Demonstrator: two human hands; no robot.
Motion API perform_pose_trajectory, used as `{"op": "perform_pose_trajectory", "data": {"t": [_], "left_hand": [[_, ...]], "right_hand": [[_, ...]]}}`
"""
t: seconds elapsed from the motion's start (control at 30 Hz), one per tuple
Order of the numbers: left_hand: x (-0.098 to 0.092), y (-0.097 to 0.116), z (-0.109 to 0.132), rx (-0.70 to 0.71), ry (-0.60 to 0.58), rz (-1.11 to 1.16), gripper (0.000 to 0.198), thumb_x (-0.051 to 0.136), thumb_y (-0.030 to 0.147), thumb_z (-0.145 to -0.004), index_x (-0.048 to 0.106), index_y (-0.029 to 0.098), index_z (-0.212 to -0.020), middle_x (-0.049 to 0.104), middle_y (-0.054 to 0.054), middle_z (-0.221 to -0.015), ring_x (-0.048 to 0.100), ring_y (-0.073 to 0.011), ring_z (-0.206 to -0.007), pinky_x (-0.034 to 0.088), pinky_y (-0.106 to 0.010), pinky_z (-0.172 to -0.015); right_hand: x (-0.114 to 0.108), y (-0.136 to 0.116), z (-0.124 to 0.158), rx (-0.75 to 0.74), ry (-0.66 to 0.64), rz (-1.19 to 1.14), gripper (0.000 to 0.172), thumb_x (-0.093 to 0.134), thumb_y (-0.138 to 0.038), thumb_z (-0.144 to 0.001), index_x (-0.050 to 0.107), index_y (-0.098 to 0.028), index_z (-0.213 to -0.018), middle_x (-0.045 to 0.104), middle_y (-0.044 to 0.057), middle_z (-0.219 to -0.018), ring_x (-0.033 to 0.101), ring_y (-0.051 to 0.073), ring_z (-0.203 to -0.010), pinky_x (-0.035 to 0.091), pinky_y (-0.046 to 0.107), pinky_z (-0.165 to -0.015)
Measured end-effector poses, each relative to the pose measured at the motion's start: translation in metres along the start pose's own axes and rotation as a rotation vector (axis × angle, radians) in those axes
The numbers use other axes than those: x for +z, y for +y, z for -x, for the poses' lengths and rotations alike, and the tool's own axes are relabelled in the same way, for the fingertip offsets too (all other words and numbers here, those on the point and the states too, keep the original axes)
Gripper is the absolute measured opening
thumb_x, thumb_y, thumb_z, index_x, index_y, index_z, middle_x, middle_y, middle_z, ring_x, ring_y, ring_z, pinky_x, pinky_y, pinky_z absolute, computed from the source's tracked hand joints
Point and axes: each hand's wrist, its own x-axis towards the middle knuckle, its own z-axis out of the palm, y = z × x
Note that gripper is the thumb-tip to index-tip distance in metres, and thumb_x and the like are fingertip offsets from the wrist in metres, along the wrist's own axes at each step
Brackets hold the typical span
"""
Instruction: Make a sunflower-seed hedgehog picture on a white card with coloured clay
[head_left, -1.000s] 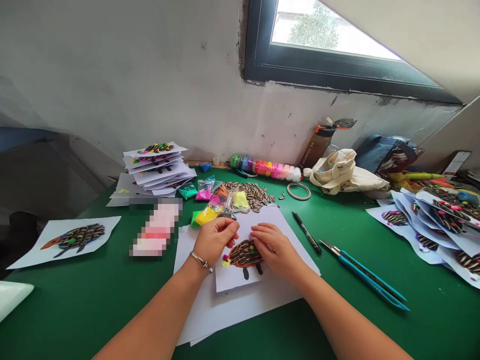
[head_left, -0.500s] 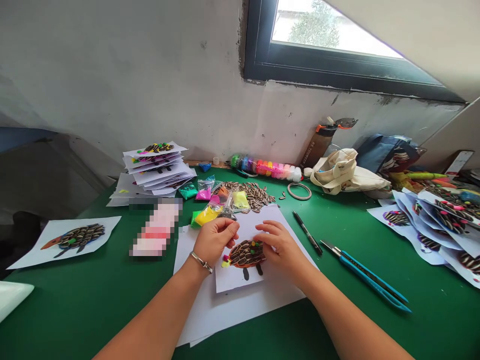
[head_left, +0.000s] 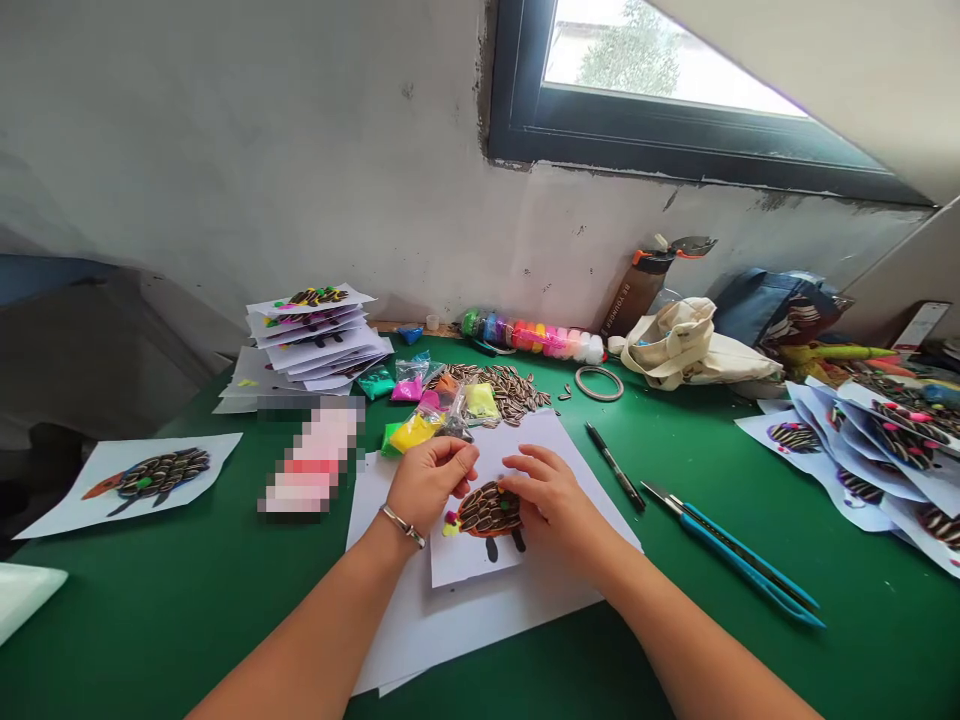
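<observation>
Fingers (head_left: pixel 529 478) on sunflower-seed picture (head_left: pixel 487 510), seed pile (head_left: pixel 502 392) beyond, blue tweezers (head_left: pixel 739 555) beside

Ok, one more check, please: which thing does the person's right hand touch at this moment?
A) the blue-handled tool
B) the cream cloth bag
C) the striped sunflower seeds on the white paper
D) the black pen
C: the right hand lies with its fingertips on the striped sunflower seeds on the white paper.
</observation>
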Motion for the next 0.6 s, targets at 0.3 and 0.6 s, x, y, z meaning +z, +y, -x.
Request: {"op": "perform_pose_trajectory", "data": {"t": [0.3, 0.6], "left_hand": [[0.001, -0.001, 0.000, -0.010, 0.001, 0.010, 0.028, 0.067, 0.042, -0.070, 0.062, 0.014, -0.073, 0.059, 0.002, -0.056, 0.051, -0.0076, -0.045, 0.041, -0.019, -0.044], [-0.002, 0.001, -0.002, -0.006, 0.015, 0.031, 0.029, 0.068, 0.043, -0.070, 0.062, 0.014, -0.071, 0.059, 0.002, -0.056, 0.051, -0.0078, -0.045, 0.042, -0.020, -0.044]], "right_hand": [[-0.004, 0.003, -0.001, 0.027, -0.008, -0.054, 0.046, 0.045, 0.001, -0.071, 0.067, -0.022, -0.104, 0.061, 0.006, -0.119, 0.041, 0.027, -0.121, 0.041, 0.047, -0.099], [-0.010, 0.001, -0.029, 0.152, 0.019, -0.042, 0.034, 0.046, -0.006, -0.081, 0.068, -0.020, -0.102, 0.069, 0.006, -0.098, 0.058, 0.020, -0.094, 0.046, 0.034, -0.085]]}}
